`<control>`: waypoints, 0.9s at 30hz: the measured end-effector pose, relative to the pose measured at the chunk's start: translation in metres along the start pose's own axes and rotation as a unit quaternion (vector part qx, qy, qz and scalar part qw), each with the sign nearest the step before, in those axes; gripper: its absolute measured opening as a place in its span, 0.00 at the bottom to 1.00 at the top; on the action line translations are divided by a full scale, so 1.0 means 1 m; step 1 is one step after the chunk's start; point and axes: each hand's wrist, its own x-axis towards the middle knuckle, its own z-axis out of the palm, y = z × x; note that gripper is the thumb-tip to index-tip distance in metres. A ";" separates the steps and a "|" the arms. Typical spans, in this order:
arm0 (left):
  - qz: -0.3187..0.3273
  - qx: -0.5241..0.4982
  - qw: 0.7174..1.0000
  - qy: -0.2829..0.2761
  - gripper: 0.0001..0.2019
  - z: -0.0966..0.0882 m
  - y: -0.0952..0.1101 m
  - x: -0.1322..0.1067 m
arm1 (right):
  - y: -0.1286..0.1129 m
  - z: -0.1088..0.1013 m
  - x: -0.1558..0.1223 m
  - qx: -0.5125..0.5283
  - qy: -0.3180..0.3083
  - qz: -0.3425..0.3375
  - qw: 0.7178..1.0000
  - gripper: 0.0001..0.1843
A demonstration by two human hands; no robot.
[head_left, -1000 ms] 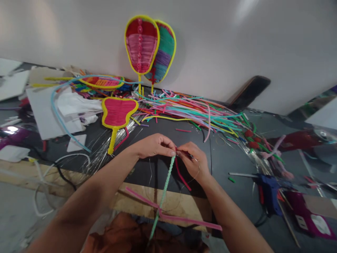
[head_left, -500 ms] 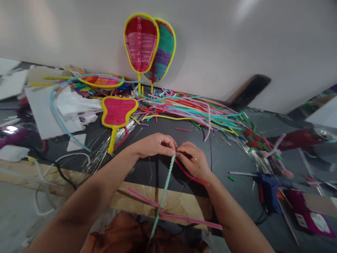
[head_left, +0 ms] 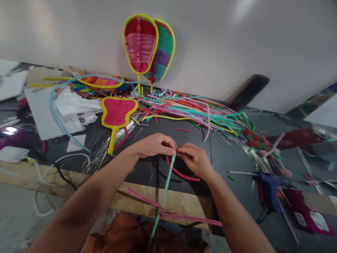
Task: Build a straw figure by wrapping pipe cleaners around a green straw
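My left hand point(head_left: 158, 144) pinches the top end of a mint-green twisted pipe cleaner point(head_left: 167, 177) between thumb and fingers. That stem slants down toward my lap. Close against it, my right hand point(head_left: 195, 158) is closed with its fingertips at the same top end, a ring on one finger. A dark pink pipe cleaner point(head_left: 181, 175) curves from behind the green tip down to the right, its free end below my right palm; its upper end is hidden at my fingertips. Lower on the stem, a light pink pipe cleaner point(head_left: 189, 218) is wrapped around it, with both ends sticking out sideways.
A pink fan with yellow edging point(head_left: 119, 111) lies left of my hands. Two more fans point(head_left: 142, 45) stand against the wall. Loose coloured pipe cleaners point(head_left: 189, 105) are piled behind. At right are a blue glue gun point(head_left: 268, 189), a phone-like dark object point(head_left: 250, 92) and a purple box point(head_left: 308, 214).
The dark pink pipe cleaner has swung left and now loops behind the green stem, its free end away from my right wrist. My right fingers have shifted slightly; my left hand holds still.
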 end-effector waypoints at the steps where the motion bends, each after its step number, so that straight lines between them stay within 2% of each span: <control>1: 0.000 0.000 1.000 0.000 0.08 0.000 0.000 0.000 | -0.001 -0.001 0.000 -0.005 0.001 0.001 1.000 0.07; 9: -0.019 0.014 1.000 0.012 0.09 0.001 -0.002 0.000 | 0.001 -0.012 0.000 -0.045 -0.022 0.032 0.998 0.05; 15: -0.022 0.022 0.999 0.028 0.09 0.000 -0.003 0.000 | -0.001 -0.025 -0.004 -0.126 0.011 0.038 0.991 0.07; 19: -0.024 0.024 0.999 0.029 0.09 0.001 -0.002 0.000 | -0.010 -0.032 -0.007 -0.202 0.051 0.049 0.977 0.07; 22: -0.032 0.021 0.999 0.029 0.07 0.002 0.000 0.000 | -0.018 -0.035 -0.010 -0.241 0.063 0.036 0.968 0.07; 27: -0.033 0.020 0.999 0.026 0.07 0.002 0.000 0.000 | -0.034 -0.036 -0.013 -0.270 0.084 -0.030 0.959 0.06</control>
